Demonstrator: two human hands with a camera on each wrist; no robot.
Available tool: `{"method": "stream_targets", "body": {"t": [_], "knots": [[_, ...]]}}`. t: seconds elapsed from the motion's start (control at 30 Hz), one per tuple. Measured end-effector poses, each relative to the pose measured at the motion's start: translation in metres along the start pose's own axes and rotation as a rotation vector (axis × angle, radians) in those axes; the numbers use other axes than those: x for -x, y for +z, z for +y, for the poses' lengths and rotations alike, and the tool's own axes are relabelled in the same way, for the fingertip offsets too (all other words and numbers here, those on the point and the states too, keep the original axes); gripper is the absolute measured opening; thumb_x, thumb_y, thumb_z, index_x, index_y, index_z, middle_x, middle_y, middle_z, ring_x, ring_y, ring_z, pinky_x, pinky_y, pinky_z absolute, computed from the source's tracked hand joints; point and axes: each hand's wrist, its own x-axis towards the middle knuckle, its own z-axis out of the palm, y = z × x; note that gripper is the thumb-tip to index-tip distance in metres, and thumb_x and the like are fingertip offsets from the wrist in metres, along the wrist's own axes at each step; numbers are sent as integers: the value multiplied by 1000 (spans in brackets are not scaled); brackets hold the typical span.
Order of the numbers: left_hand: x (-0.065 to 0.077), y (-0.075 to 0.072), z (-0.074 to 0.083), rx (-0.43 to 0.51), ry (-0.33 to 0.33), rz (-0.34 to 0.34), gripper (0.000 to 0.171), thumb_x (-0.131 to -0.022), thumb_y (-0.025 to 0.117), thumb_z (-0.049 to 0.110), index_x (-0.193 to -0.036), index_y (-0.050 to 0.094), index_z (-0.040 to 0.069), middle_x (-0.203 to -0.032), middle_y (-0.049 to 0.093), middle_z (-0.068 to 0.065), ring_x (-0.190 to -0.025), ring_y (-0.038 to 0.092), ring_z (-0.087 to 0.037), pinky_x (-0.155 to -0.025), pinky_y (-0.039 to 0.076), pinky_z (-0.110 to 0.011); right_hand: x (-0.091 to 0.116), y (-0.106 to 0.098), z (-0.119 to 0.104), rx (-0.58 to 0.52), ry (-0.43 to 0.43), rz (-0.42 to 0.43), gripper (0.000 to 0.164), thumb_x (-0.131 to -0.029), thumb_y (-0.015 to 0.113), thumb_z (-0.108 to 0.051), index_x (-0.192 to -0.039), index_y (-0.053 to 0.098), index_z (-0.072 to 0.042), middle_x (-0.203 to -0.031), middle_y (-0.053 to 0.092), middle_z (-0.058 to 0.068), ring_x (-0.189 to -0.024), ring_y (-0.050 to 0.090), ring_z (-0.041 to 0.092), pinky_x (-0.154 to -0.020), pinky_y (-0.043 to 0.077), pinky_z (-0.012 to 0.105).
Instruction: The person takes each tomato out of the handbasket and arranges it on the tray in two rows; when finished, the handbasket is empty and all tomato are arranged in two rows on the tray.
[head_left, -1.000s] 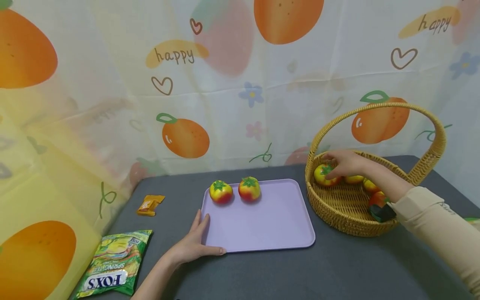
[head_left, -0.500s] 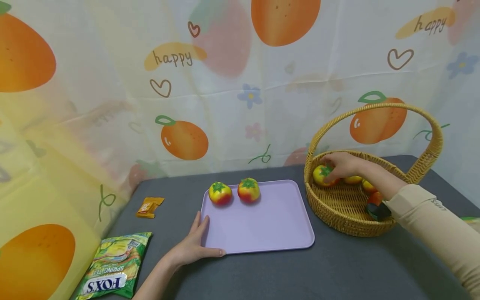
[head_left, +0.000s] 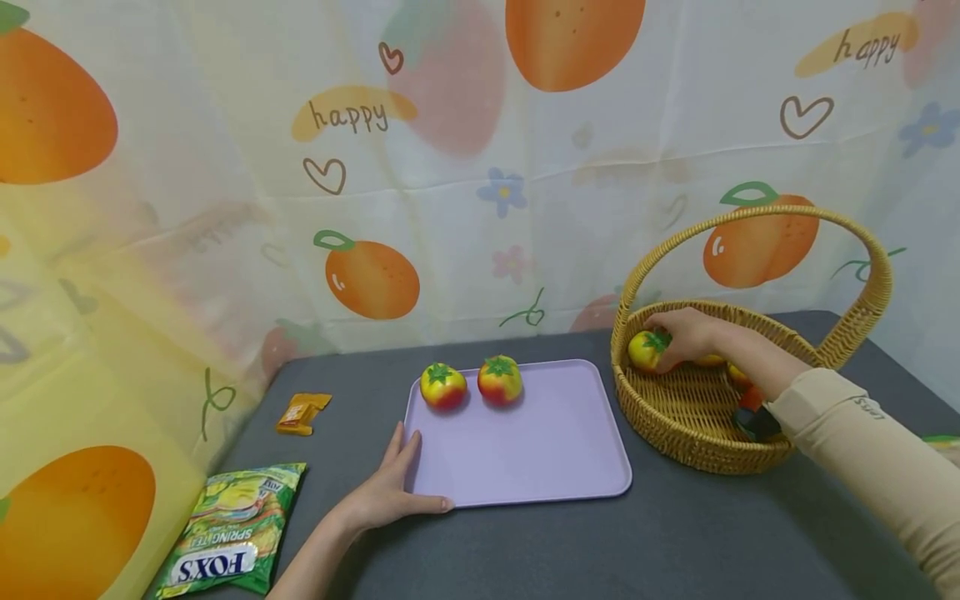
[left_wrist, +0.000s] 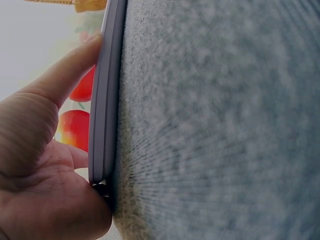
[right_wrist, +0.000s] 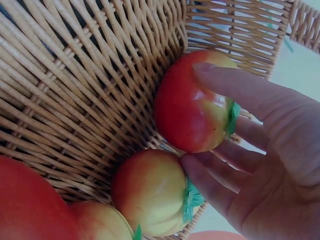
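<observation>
In the head view my left hand (head_left: 390, 487) rests at the near left corner of a lilac tray (head_left: 517, 458). Its thumb lies along the front edge and its fingers touch the left edge. The left wrist view shows the thumb (left_wrist: 65, 72) against the tray's side (left_wrist: 105, 95). Inside a wicker basket (head_left: 675, 433), my right hand (head_left: 693, 337) grips a yellow-and-red persimmon (head_left: 645, 352). The right wrist view has the thumb across this persimmon (right_wrist: 190, 102) and fingers on its other side. Another persimmon (right_wrist: 150, 190) lies just below those fingers. Two persimmons, left (head_left: 443, 387) and right (head_left: 500, 381), sit at the tray's back.
The basket's tall handle (head_left: 757, 212) arches above the right forearm. More fruit, partly hidden by the arm, and a dark item (head_left: 759, 422) lie in the basket. At left are an orange wrapped snack (head_left: 302, 413) and a green FOX'S bag (head_left: 228, 525). A printed curtain (head_left: 450, 250) hangs behind.
My right hand has lowered slightly and its fingers have closed around the persimmon at the basket's left side. The left hand and the tray hold their places.
</observation>
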Motion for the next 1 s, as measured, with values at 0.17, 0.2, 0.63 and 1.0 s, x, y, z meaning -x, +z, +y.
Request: {"method": "stream_targets", "body": {"t": [0.17,0.2,0.63,1.0], "knots": [[0,1,-1,3,-5,-2,117,-72,87,36,-156,11,4,-159,-19,-22,-144,-9,-47,-109,6,-68,3,-2,0,18,-11,4,67,-71,85,-22,-125,56,6,-118,60,25,-109,54,42,-90,45,54],[0,1,-1,1,-5,-2,117,-72,87,36,-156,11,4,-159,-19,-22,-144,-9,-47,-109,6,-68,4,-2,0,19,-16,8,67,-71,85,-23,-125,56,6,-117,61,25,-109,54,42,-90,45,54],[2,-1,0,-8,-5,0,116,-73,86,36,-156,11,4,-159,-18,-22,-144,-7,-48,-109,7,-67,23,-13,-9,23,-61,91,67,-75,84,-35,-127,59,0,-120,63,19,-114,54,41,-94,42,57],[1,-1,1,-10,6,-3,115,-74,86,34,-156,10,4,-158,-18,-23,-143,-6,-49,-108,7,-69,54,-14,-14,-17,-80,160,71,-78,79,-48,-132,58,-6,-124,62,14,-113,57,36,-90,46,55]]}}
